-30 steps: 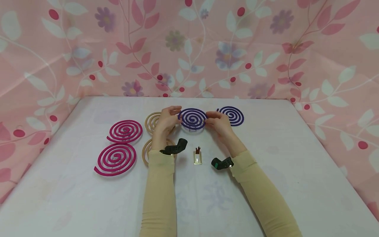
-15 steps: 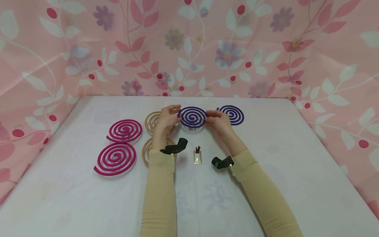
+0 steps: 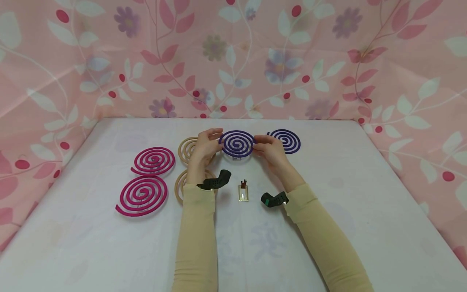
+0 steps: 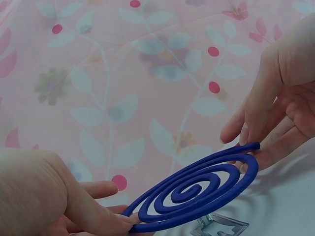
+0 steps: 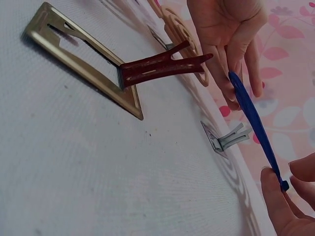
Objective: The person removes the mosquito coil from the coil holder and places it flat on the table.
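Note:
Both hands hold a dark blue mosquito coil [image 3: 237,144] by opposite edges at the far middle of the table. My left hand [image 3: 206,148] pinches its left edge; the thumb and fingers show in the left wrist view. At the right edge, my right hand [image 3: 271,151] pinches the coil near its outer end. Just under the coil stands a silver metal coil stand [image 5: 224,140] with upright prongs; whether the prongs touch the coil I cannot tell. Nearer to me lies a gold-coloured coil stand [image 3: 243,192] with dark red prongs raised.
A second dark blue coil [image 3: 285,141] sits right of the right hand. Two tan coils [image 3: 186,151] are partly hidden behind the left hand and forearm. Farther left, two magenta coils [image 3: 155,159] rest one nearer than the other. A floral curtain [image 3: 233,61] hangs behind the table.

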`<control>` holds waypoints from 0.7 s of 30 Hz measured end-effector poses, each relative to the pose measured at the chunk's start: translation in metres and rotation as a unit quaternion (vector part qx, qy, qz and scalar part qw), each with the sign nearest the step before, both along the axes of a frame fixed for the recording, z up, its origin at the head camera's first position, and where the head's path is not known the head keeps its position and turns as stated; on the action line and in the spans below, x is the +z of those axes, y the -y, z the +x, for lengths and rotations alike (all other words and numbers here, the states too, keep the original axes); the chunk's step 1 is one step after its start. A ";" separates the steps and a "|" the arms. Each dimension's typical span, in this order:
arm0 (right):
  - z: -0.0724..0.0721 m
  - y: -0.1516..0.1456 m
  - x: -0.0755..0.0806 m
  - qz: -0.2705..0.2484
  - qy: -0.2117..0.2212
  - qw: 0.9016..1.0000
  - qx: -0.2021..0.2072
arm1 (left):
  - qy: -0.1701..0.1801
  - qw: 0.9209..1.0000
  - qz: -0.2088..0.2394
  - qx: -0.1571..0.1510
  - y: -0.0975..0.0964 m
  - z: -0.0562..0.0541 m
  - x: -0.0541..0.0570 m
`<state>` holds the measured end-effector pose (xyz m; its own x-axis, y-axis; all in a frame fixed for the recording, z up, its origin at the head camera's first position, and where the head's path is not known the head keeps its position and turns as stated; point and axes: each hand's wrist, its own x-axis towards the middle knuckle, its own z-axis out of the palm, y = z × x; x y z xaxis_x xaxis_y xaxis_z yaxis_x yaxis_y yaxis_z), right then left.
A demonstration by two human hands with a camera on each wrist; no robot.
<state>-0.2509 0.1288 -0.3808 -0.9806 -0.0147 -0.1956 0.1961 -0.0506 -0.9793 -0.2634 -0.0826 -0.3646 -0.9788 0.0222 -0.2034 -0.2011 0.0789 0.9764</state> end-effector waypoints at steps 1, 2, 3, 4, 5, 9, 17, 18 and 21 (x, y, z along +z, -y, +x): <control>0.000 0.000 0.000 0.000 0.000 1.000 -0.001 | 0.000 1.000 0.000 0.000 0.000 0.000 0.000; 0.000 0.000 0.000 0.001 0.001 1.000 -0.001 | 0.001 1.000 -0.001 -0.001 0.000 0.000 0.001; 0.001 0.000 0.001 0.001 0.002 1.000 -0.001 | -0.001 1.000 0.001 -0.003 0.000 0.000 0.001; 0.001 -0.001 0.001 0.000 0.003 1.000 0.000 | -0.002 1.000 0.000 -0.004 0.000 0.000 0.002; 0.001 -0.001 0.002 -0.003 0.003 1.000 0.000 | -0.005 1.000 0.001 -0.006 0.000 0.001 0.002; 0.000 -0.004 0.005 -0.016 -0.011 1.000 0.002 | -0.023 1.000 0.004 -0.003 0.000 0.003 0.009; -0.002 -0.015 0.018 -0.067 -0.046 0.997 0.000 | -0.047 0.998 0.033 0.007 -0.003 0.007 0.023; -0.002 -0.016 0.020 -0.072 -0.046 0.996 -0.001 | -0.045 0.998 0.039 0.008 -0.004 0.007 0.023; -0.002 -0.017 0.024 -0.082 -0.048 0.995 -0.008 | -0.041 0.997 0.062 0.009 -0.006 0.007 0.024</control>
<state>-0.2525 0.1459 -0.3568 -0.9951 -0.0222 -0.0968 0.0993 -0.2133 -0.9719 -0.2568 -0.0769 -0.3409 -0.9926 0.0253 -0.1190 -0.1200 -0.0459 0.9917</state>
